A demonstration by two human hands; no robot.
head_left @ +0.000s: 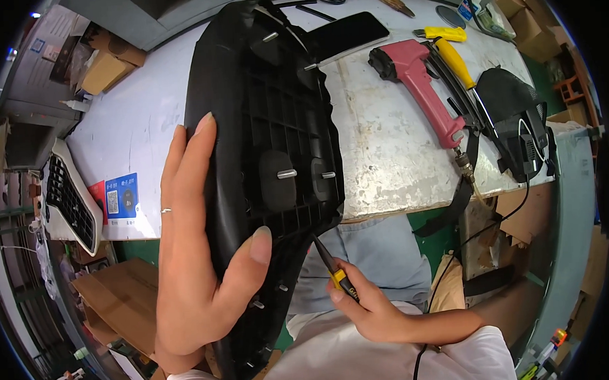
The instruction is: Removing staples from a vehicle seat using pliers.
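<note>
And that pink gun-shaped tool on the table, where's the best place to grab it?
Probably around the middle of the pink tool's grip, coming from its left. The grip is long and slim, so fingers could wrap it, while a yellow-handled screwdriver lies close on the right.

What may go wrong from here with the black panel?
The tool in the right hand has its tip by the panel, over the lap; a slip might mark the panel or jab the lap. The panel overhangs the table, with only the left hand seen steadying it, so it might tip. The phone beside it might get knocked.
</note>
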